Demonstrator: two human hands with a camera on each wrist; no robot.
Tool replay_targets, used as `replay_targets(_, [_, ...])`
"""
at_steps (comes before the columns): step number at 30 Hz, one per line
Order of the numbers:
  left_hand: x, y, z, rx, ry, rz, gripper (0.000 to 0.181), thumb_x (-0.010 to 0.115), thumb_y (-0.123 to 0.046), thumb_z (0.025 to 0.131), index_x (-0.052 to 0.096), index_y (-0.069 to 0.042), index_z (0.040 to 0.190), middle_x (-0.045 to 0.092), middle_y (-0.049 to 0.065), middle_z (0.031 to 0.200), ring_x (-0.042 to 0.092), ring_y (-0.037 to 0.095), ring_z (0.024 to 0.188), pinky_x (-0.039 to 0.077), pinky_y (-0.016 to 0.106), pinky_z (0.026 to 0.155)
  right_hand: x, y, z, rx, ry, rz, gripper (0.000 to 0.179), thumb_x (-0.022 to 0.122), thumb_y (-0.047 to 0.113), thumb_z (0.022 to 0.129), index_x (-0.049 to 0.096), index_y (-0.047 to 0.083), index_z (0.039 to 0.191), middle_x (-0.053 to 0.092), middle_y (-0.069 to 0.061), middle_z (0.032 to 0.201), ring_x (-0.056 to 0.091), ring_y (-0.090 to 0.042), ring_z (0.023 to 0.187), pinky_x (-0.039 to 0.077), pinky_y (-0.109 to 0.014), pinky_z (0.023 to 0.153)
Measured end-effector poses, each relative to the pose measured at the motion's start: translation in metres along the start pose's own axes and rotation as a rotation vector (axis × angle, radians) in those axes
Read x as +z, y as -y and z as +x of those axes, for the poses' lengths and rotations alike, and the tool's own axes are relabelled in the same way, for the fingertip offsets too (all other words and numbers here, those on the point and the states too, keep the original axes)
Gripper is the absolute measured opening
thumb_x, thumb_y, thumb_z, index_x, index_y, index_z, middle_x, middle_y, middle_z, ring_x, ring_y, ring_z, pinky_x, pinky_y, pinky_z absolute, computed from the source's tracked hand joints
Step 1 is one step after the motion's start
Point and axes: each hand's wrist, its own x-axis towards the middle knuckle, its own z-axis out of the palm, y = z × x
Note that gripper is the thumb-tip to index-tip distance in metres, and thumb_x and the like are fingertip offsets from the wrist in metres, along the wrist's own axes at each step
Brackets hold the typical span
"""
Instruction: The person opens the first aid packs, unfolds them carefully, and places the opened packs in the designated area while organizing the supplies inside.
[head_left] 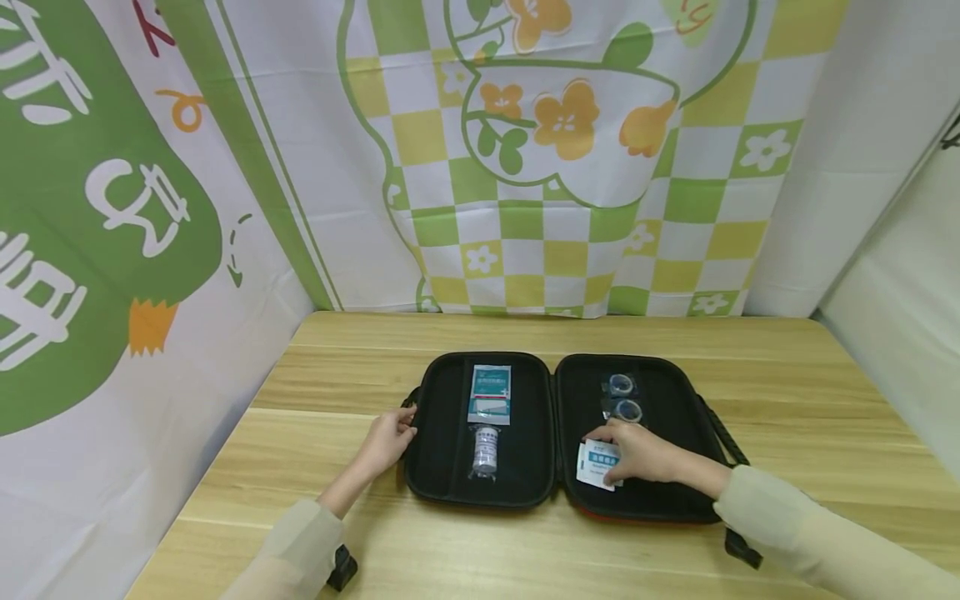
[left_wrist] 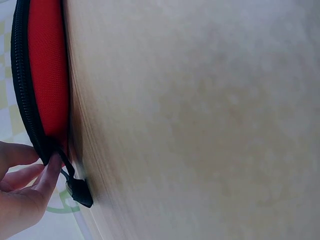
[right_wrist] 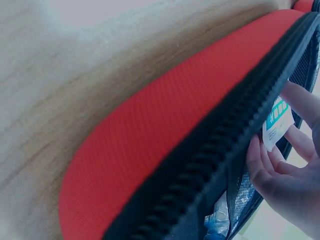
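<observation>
A black-lined zippered case with a red outer shell lies unfolded on the table. At its left edge my left hand pinches the rim beside the zipper, near a black zipper pull. Over the right half, my right hand holds a small white packet with a teal label between thumb and fingers; more than one packet may be there. Behind that hand are two clear-wrapped rolls, the nearer partly covered. The left half contains a teal-and-white sachet and a wrapped white cylinder.
The wooden table extends around the case on all sides. A black strap handle sticks out on the case's right side. Behind the table hangs a printed curtain with green and yellow checks.
</observation>
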Motion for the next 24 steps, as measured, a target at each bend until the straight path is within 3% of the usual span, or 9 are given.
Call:
replay_targets(7, [0.001,0.0,0.0,0.007,-0.008,0.004,0.034,0.054,0.008,0.081,0.05,0.016,0.113,0.06,0.022,0.094,0.059,0.029,0.083,0.051,0.032,0.065,-0.004,-0.001,-0.001,0.038,0.005,0.009,0.046,0.074,0.002,0.065,0.059,-0.003,0.109,0.056,-0.017,0.105,0.052,-0.017,0.084,0.047,-0.028,0.068])
replay_targets(15, [0.002,0.002,0.001,0.016,-0.013,-0.005,0.034,0.055,0.009,0.081,0.05,0.016,0.113,0.059,0.023,0.094,0.06,0.03,0.082,0.051,0.032,0.066,-0.012,0.0,-0.005,0.068,0.021,0.071,0.04,0.053,-0.011,0.074,0.057,-0.003,0.113,0.054,-0.02,0.113,0.049,-0.021,0.089,0.042,-0.027,0.067])
replay_targets(24, [0.002,0.002,0.0,0.024,-0.023,-0.013,0.033,0.055,0.009,0.08,0.051,0.017,0.112,0.059,0.023,0.093,0.06,0.029,0.08,0.051,0.032,0.065,-0.019,-0.006,-0.01,0.113,-0.082,0.107,0.035,0.056,-0.009,0.074,0.06,-0.004,0.109,0.056,-0.023,0.111,0.051,-0.023,0.088,0.045,-0.032,0.068])
